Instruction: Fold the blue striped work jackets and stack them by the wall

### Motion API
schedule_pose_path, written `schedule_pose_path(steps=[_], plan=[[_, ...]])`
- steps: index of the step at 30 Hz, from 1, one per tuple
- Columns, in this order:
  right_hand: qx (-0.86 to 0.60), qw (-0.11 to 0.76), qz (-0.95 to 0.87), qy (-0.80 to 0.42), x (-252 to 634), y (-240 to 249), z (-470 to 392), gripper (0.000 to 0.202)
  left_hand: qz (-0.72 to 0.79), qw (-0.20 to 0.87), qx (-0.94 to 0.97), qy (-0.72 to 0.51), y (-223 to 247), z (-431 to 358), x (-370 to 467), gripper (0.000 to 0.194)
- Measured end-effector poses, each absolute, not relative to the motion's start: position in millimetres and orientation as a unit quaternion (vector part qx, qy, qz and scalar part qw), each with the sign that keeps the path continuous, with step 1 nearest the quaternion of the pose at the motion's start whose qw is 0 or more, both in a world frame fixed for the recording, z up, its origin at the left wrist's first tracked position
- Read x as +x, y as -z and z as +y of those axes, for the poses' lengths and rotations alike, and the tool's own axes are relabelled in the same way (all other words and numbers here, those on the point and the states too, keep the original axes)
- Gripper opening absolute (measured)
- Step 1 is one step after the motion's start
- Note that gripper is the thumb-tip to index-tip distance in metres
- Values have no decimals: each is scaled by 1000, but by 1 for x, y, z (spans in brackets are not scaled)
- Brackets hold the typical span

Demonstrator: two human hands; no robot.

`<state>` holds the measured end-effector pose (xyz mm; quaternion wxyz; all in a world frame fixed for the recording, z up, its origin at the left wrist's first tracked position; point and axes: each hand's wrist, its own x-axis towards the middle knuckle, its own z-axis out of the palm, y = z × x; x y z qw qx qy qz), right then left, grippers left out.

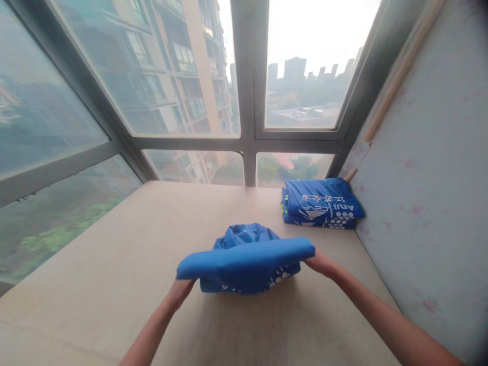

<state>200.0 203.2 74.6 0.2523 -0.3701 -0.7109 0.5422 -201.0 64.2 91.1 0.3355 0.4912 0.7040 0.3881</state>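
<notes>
A folded blue jacket (247, 259) is raised between my two hands, over the middle of the pale surface. Its front fold runs from side to side, with bunched cloth behind and white print on the lower face. My left hand (183, 291) grips its left end from below. On the other end, my right hand (317, 263) holds the cloth. The fingers of both hands are mostly hidden by the fabric.
A stack of folded blue jackets (320, 203) with white lettering lies at the back right, against the flowered wall (427, 203). Grey-framed windows (249, 91) border the pale surface (114, 254) at the back and left.
</notes>
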Motion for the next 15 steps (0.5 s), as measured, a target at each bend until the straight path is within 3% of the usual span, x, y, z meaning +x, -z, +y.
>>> schedule_pose_path(steps=[2, 6, 11, 15], plan=[[-453, 280, -667, -522, 182, -59, 214, 44, 714, 324, 480, -393, -80, 82, -193, 59], [-620, 252, -612, -421, 150, -26, 222, 47, 810, 215, 447, -313, -54, 108, -178, 49], [-643, 250, -626, -364, 150, -9, 208, 55, 834, 180, 444, -275, -40, 106, -181, 47], [-661, 241, -656, -276, 163, -4, 187, 56, 847, 217, 427, -231, -37, 91, -186, 57]])
